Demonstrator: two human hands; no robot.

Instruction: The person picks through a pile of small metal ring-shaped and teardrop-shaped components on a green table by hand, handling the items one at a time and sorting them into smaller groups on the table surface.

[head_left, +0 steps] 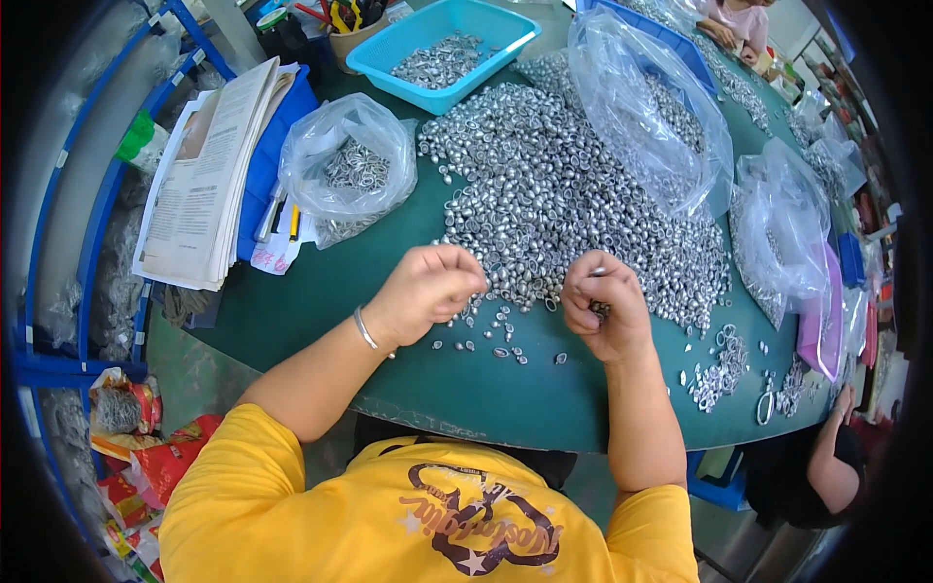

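A wide heap of small silver metal pieces (564, 175), rounded and hollow-looking, covers the middle of the green table (457, 389). My left hand (432, 291), with a bangle at the wrist, is at the heap's near left edge, its fingers pinched together. Whatever lies between those fingertips is hidden. Level with it at the near edge of the heap, my right hand (610, 303) is curled closed around a few of the silver pieces; one shows at the fingertips and others inside the palm. Several loose pieces (501, 352) lie scattered on the table between my forearms.
Behind the heap stands a turquoise basket (437, 95) holding more pieces. Clear plastic bags of metal parts (340, 185) sit left and right (777, 243). Papers (209, 175) lean against a blue bin at left. Small ring-like parts (719, 374) lie at right. Other people sit nearby.
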